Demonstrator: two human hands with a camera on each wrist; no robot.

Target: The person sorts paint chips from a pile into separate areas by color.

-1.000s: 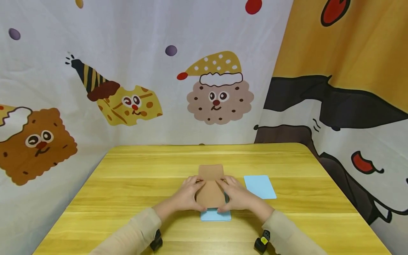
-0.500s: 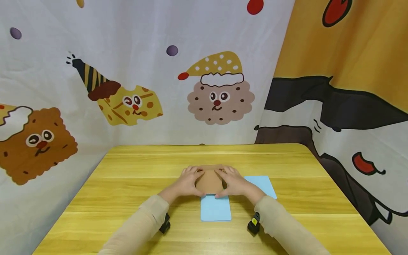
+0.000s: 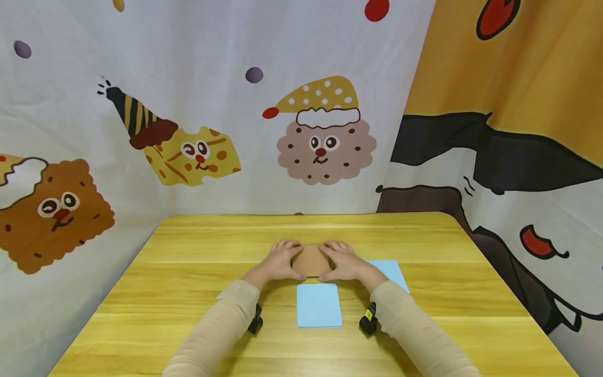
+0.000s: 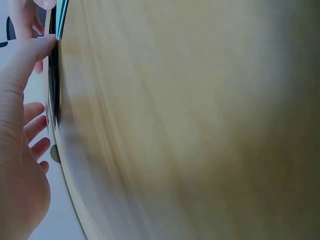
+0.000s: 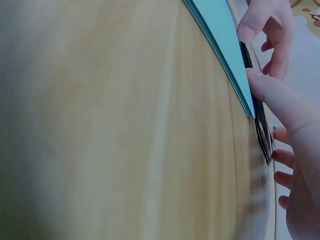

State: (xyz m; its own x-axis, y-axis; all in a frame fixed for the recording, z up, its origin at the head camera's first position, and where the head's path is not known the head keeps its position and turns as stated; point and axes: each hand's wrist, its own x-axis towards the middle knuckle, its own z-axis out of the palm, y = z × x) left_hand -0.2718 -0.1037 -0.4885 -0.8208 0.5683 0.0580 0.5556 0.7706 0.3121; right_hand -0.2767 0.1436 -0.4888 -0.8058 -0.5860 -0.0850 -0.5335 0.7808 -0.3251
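Note:
A brown square card (image 3: 311, 261) is between my two hands at the middle of the table. My left hand (image 3: 281, 262) holds its left edge, thumb at the near corner and fingers toward the far corner. My right hand (image 3: 347, 262) grips the right edge the same way. Just in front lies a light blue square card (image 3: 319, 305), flat on the table; in the right wrist view this blue card (image 5: 220, 45) shows layered edges. Dark thin edges (image 5: 262, 137) appear by the right thumb in that view. The other brown card is hidden.
Another light blue square card (image 3: 394, 273) lies to the right, partly covered by my right forearm. The wooden table (image 3: 188, 314) has its far edge against a white curtain (image 3: 212, 52) with cartoon prints. A black wrist camera (image 3: 368, 319) sits at each cuff.
Both hands have moved away from me with the brown card, uncovering the blue card in front. It now covers the brown card that showed farther back.

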